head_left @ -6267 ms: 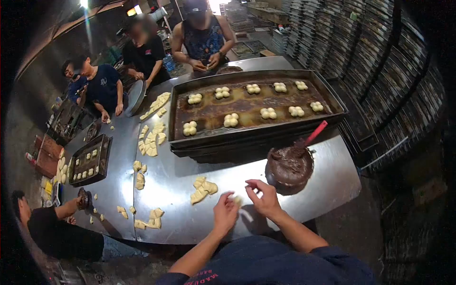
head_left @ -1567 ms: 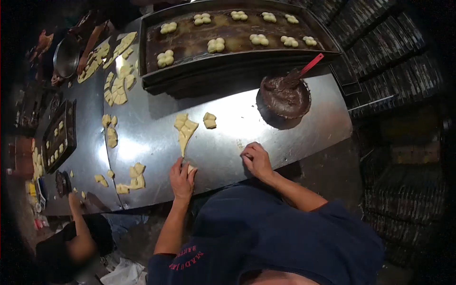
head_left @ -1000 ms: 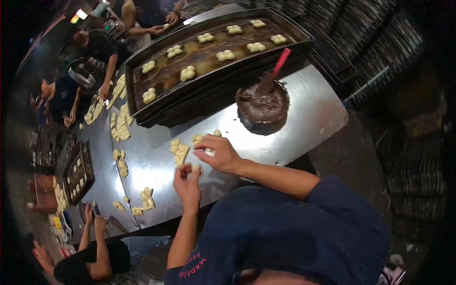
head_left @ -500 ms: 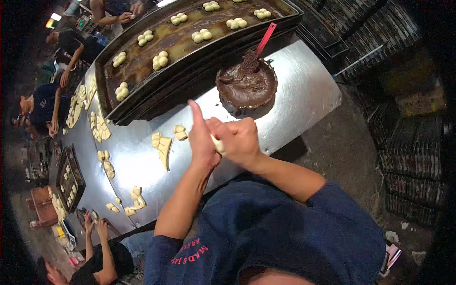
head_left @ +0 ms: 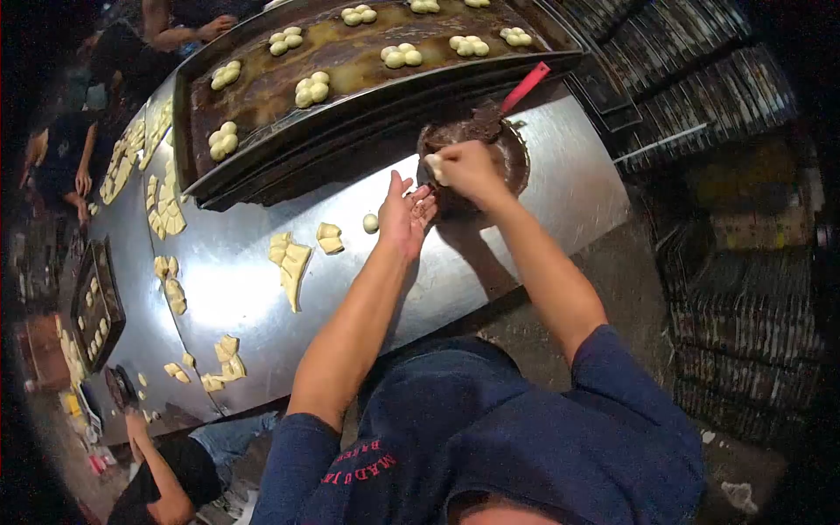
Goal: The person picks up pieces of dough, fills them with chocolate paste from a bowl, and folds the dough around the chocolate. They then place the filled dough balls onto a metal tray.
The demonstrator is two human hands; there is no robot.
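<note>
My right hand [head_left: 472, 171] is closed on a pale dough piece [head_left: 434, 169] over the near left part of the chocolate filling bowl [head_left: 516, 162]. A red-handled spatula [head_left: 525, 87] leans out of the thick brown filling. My left hand [head_left: 408, 215] is open just left of the bowl, palm turned up, with brown specks on the fingers. A round dough ball [head_left: 371, 223] lies on the metal table by that hand. Farther left are a small dough piece [head_left: 330, 238] and a longer flat dough strip [head_left: 291, 262].
A large baking tray [head_left: 385, 96] with clusters of dough balls sits on stacked trays behind the bowl. Cut dough pieces [head_left: 164, 206] lie along the left of the table [head_left: 236, 289]. A smaller tray [head_left: 96, 306] and co-workers are at the left; racked trays [head_left: 735, 289] stand right.
My hands were together around dough and are now apart. A dough ball now lies on the table by my left hand. My right hand has moved over the bowl with dough in it.
</note>
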